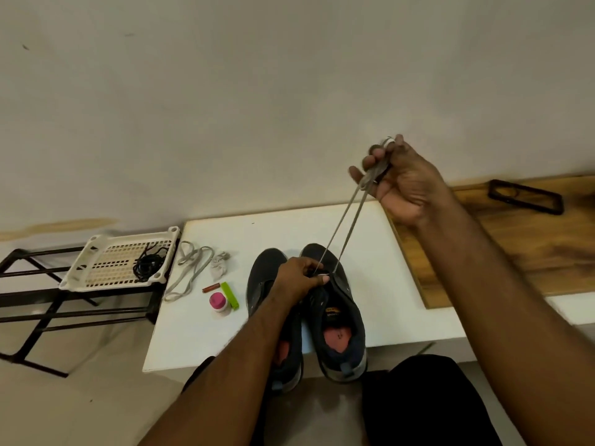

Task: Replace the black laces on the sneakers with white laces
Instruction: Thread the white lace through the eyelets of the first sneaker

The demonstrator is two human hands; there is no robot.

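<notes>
Right hand (401, 185): raised above table (370, 252), fingers curled round both strands of white lace (341, 230), pulled taut.
Left hand (297, 278): on right shoe (338, 317), fingertips pinching at the lowest eyelets where the lace enters.
Left shoe (260, 284): just beside, partly under the forearm.
Spare lace (190, 272): loose on table.
Black laces (148, 265): bundled in tray (96, 268).
Unclear: eyelets hidden by fingers.

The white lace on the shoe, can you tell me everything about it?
The white lace is a flat, pale grey-white cloth lace. Its two strands rise taut from the front eyelets of the right sneaker to the raised right hand, which grips both ends. The left hand pinches it at the shoe.
</notes>
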